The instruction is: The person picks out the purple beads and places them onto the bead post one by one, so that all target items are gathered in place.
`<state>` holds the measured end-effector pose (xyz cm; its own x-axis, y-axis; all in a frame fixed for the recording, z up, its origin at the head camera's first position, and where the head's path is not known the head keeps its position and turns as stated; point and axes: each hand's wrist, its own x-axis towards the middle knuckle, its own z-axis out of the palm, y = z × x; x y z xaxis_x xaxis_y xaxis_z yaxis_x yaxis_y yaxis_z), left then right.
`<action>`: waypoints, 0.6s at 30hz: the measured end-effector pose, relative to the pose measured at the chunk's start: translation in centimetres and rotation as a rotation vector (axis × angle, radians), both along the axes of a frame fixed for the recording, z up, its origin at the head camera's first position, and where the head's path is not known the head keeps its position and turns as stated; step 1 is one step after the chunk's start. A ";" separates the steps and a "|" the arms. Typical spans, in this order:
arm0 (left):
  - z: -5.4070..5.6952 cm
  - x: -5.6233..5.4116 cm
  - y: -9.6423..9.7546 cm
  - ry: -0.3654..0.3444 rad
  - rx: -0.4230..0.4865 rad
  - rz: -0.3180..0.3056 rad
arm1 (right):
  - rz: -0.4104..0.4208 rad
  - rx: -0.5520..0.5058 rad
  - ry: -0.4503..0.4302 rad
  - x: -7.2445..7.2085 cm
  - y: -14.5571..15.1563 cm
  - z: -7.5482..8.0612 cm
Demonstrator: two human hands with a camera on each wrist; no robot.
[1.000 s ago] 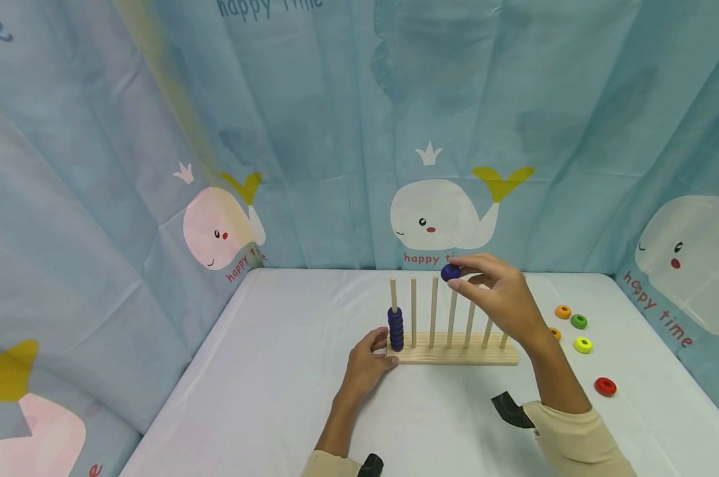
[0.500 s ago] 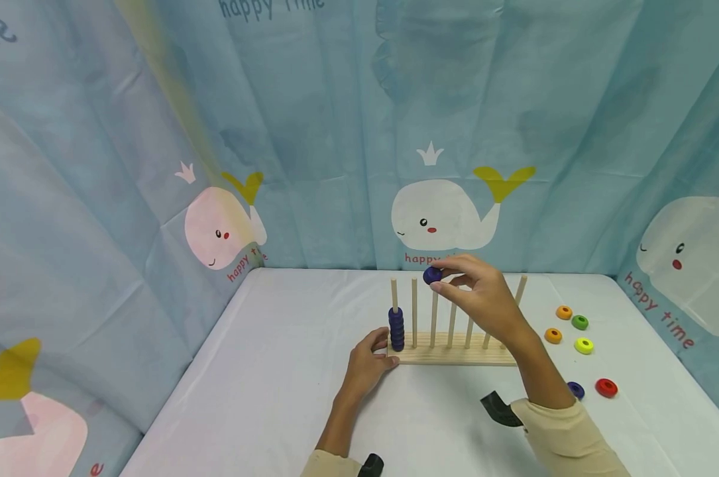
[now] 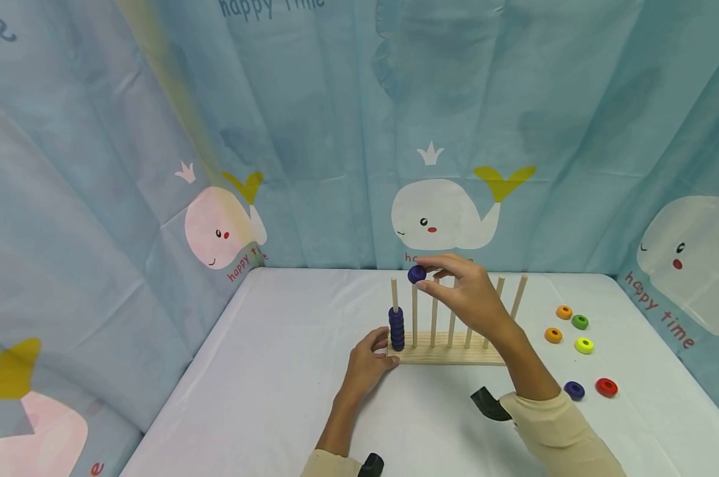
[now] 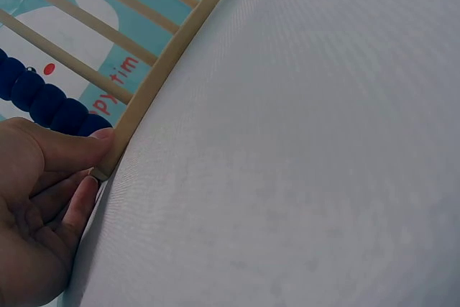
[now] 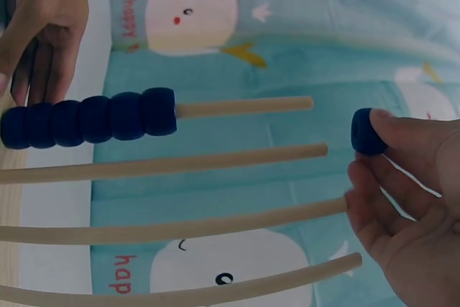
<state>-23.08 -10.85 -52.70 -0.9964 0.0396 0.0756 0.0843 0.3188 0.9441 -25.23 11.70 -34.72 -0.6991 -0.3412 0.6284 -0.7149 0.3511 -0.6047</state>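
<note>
A wooden peg rack point(image 3: 448, 358) with several upright pegs stands on the white table. Its leftmost peg carries a stack of dark blue beads point(image 3: 397, 329); the peg's top pokes out above them. My left hand point(image 3: 365, 361) grips the left end of the base, and in the left wrist view its thumb point(image 4: 83, 147) lies on the wood beside the lowest bead. Between thumb and fingertips my right hand point(image 3: 466, 291) pinches a single blue bead point(image 3: 417, 274). That bead is just above the second peg point(image 5: 215, 160) from the left, apart from its tip in the right wrist view.
To the right lie loose beads: two orange point(image 3: 553, 335), one green point(image 3: 580, 322), one yellow point(image 3: 584, 345), one red point(image 3: 606, 387) and one blue point(image 3: 574, 391). A blue whale-print curtain point(image 3: 311, 218) hangs behind and beside the table point(image 3: 264, 371).
My right hand has moved left with the blue bead, from over the middle pegs to above the second peg. The loose blue bead on the table has come into sight. My left hand stays put.
</note>
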 end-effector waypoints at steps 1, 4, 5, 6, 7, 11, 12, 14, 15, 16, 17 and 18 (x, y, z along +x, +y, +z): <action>0.0 0.0 0.0 0.000 0.001 0.001 | -0.002 0.003 0.002 0.0 -0.1 0.0; 0.0 0.0 0.0 -0.002 -0.003 0.005 | -0.002 0.007 -0.003 -0.2 -0.4 0.0; 0.0 0.0 0.0 -0.009 -0.005 0.009 | 0.002 0.008 -0.004 -0.3 -0.5 0.0; 0.0 0.0 0.0 -0.011 -0.007 0.011 | 0.004 0.010 -0.007 -0.3 -0.7 0.0; 0.1 0.0 0.0 -0.015 -0.009 0.013 | 0.004 0.014 -0.011 -0.4 -0.8 0.0; 0.1 0.0 0.1 -0.018 -0.011 0.016 | -0.001 0.032 -0.027 -0.4 -1.2 -0.1; 0.1 0.0 0.1 -0.013 -0.009 0.015 | -0.002 0.037 -0.031 -0.4 -1.3 -0.1; 0.1 0.0 0.1 -0.009 -0.004 0.012 | -0.001 0.044 -0.036 -0.4 -1.5 -0.2; 0.1 0.0 0.1 -0.012 -0.002 0.012 | 0.000 0.048 -0.039 -0.4 -1.6 -0.3; 0.1 0.0 0.1 -0.013 0.000 0.011 | 0.003 0.050 -0.042 -0.4 -1.6 -0.3; 0.1 0.0 0.1 -0.014 0.002 0.010 | 0.004 0.055 -0.046 -0.4 -1.7 -0.2; 0.1 0.0 0.0 -0.010 0.001 0.010 | 0.006 0.059 -0.046 -0.4 -1.8 -0.2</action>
<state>-23.11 -10.81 -52.60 -0.9974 0.0294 0.0661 0.0720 0.3185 0.9452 -25.66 9.87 -34.97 -0.7244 -0.3809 0.5745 -0.6892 0.3831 -0.6150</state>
